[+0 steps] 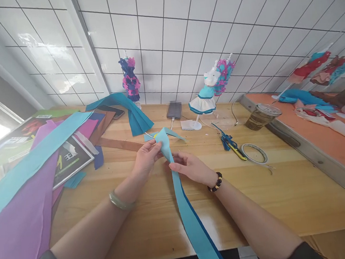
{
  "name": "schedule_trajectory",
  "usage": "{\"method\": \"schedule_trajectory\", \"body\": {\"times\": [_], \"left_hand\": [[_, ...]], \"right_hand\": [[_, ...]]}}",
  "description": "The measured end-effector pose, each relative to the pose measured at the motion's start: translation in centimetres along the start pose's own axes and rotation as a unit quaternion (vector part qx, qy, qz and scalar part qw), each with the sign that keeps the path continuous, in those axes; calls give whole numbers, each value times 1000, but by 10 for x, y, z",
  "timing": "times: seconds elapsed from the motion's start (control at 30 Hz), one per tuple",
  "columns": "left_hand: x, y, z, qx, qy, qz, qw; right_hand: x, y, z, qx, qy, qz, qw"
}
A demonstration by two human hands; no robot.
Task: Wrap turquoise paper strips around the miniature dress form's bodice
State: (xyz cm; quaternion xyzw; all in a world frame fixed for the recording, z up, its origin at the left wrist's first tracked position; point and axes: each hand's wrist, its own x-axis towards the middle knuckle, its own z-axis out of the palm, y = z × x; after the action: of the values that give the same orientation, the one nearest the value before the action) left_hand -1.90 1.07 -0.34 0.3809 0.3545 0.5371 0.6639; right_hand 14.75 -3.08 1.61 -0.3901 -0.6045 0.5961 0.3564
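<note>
A long light-blue strip [188, 214], thin like crepe paper or cloth, runs from both hands over the table's near edge. A darker blue layer shows along its right side. Close to its folded upper end, my left hand [145, 158] pinches it between thumb and fingers. Just below, my right hand [194, 168] is closed on the same strip, thumb on top and fingers partly hidden behind. A small blue piece [175, 134] lies behind the folded end. Beyond my left hand rests a pleated teal piece [137, 118].
Coloured sheets [31, 214] and a dark printed magazine [72, 154] cover the left side. Scissors [229, 142], a tape roll [254, 153] and a lidded cup [262, 116] are at right. Small dressed figures [130, 78] stand by the tiled wall. An orange surface [311, 123] adjoins the table [251, 203].
</note>
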Motion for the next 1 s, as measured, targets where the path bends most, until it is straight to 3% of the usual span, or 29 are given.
{"method": "schedule_trajectory", "body": {"times": [0.1,0.23,0.53,0.7,0.83,1.0], "left_hand": [[-1,-1,2,59,23,17,998],[-3,-3,5,87,19,15,996],[-6,-4,7,94,-51,-8,994],[-6,-5,5,68,-92,-79,990],[-12,-5,8,72,-182,-152,969],[-21,-2,10,117,-304,-167,931]], "right_hand": [[0,0,5,-79,71,-3,994],[0,2,7,-124,114,-9,986],[5,1,-2,43,165,85,982],[4,-3,-11,132,205,90,966],[5,-6,-18,191,236,46,952],[9,-5,-28,239,278,-5,930]]}}
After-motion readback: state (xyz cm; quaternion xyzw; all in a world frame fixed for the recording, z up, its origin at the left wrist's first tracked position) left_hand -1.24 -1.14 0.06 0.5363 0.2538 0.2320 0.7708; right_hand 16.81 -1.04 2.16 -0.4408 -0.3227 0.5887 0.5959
